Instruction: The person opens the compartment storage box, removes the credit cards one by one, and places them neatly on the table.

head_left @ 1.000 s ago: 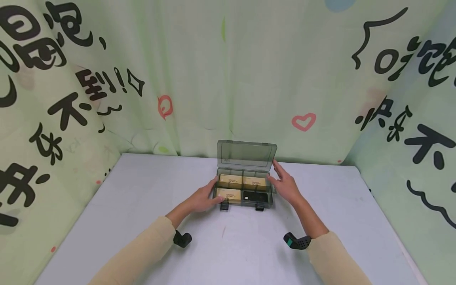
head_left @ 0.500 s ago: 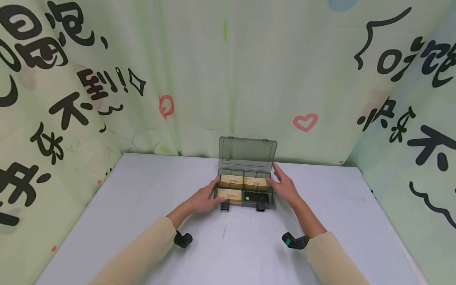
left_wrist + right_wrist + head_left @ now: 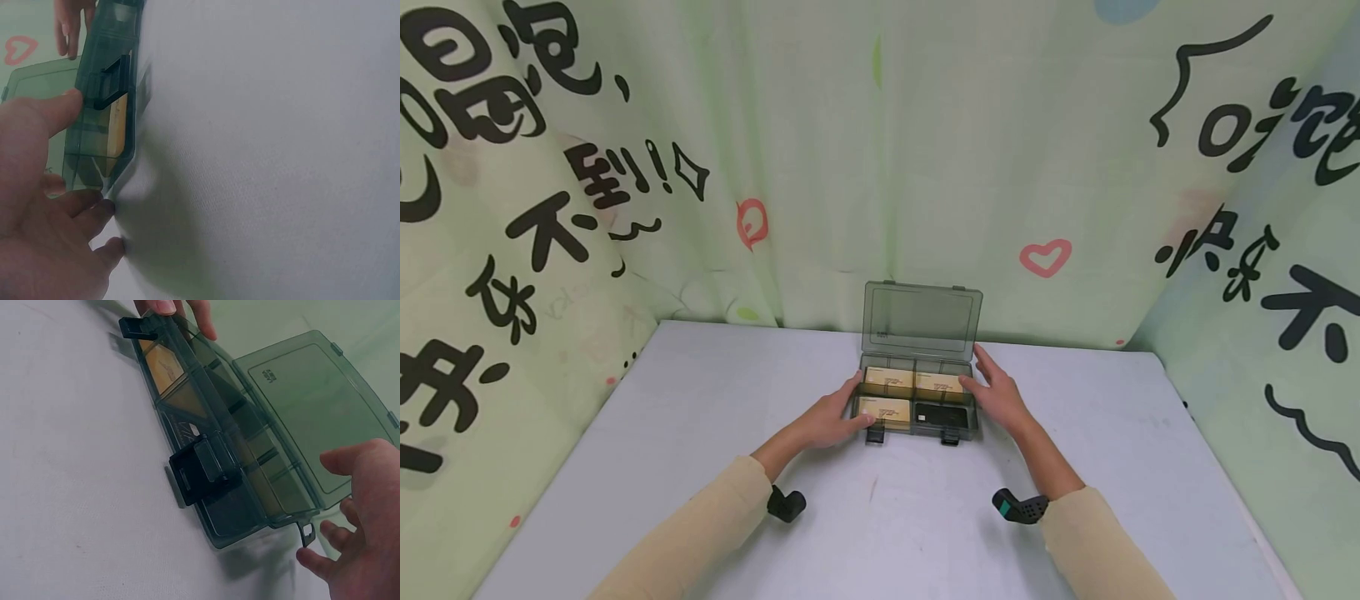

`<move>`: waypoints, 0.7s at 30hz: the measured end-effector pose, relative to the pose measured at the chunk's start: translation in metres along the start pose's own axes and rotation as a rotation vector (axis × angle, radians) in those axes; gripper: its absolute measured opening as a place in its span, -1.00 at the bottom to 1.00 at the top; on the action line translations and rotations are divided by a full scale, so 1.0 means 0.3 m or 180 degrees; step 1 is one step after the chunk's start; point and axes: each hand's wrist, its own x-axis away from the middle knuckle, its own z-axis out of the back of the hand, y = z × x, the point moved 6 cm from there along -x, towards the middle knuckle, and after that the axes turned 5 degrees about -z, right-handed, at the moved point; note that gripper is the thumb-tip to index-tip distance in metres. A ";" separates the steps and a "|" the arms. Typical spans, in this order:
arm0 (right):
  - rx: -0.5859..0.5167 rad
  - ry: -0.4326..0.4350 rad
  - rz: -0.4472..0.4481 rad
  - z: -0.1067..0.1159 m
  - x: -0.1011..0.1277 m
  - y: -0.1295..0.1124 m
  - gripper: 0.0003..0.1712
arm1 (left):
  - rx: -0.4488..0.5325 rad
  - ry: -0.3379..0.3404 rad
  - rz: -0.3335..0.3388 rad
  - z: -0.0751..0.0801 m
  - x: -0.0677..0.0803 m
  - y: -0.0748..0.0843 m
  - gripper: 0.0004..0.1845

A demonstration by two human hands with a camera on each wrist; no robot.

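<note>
A translucent grey-green plastic storage box (image 3: 913, 432) with compartments stands on the table, its hinged lid (image 3: 922, 321) raised at the back. Three small tan cartons (image 3: 886, 411) lie in the two rear compartments and the front left one; a flat black item (image 3: 942, 414) fills the front right. My left hand (image 3: 829, 417) holds the left end, thumb over the front corner and fingers along the side. At the right end is my right hand (image 3: 1002, 398), fingers relaxed beside the side wall and lid hinge, thumb above the rear right compartment.
Two dark latches (image 3: 950, 437) hang down along the box's front. The white table (image 3: 1075, 433) ends at a pale green printed curtain (image 3: 820, 167), which also rises at both sides. Each wrist wears a black device (image 3: 786, 503).
The lid has swung further back, its top edge now higher in the head view. Both hands stay about where they were at the box's ends.
</note>
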 end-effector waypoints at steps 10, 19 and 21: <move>0.0057 -0.0001 -0.0120 -0.006 -0.002 0.012 -0.18 | 0.0005 -0.0001 -0.0018 0.001 0.005 0.010 -0.11; 0.0094 0.0024 -0.0172 -0.008 -0.006 0.026 -0.23 | 0.0028 0.0018 -0.0009 0.003 0.001 0.007 -0.10; 0.0099 0.0041 -0.0193 -0.007 -0.001 0.024 -0.26 | 0.0019 0.0022 0.0000 0.003 -0.001 0.004 -0.10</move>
